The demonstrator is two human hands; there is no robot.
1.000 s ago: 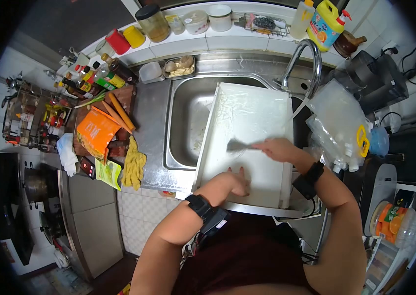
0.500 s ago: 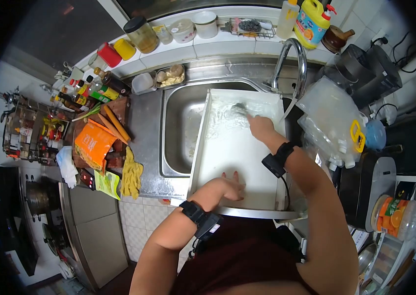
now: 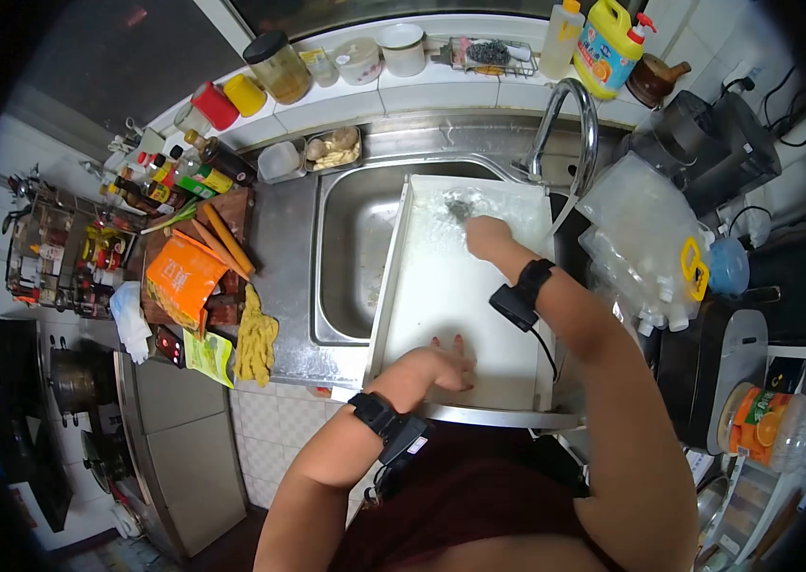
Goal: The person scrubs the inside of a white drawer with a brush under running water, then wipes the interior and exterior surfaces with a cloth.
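A large white drawer-like tray with raised side walls lies across the sink, its metal-edged near end close to my body. My right hand is closed at the far part of it. A small grey scrubber sticks out past those fingers and touches the tray floor; its exact kind is blurred. White suds surround it. My left hand rests inside the near end, fingers spread flat against the tray floor. Both wrists carry black strapped devices.
The steel sink basin shows on the left, and a curved faucet rises behind. A chopping board holding carrots and an orange packet lies left, near yellow gloves. Plastic bags crowd the right.
My right hand has shifted left and slightly nearer me with the grey scrubber, and the suds have spread differently. My left hand has stayed in place.
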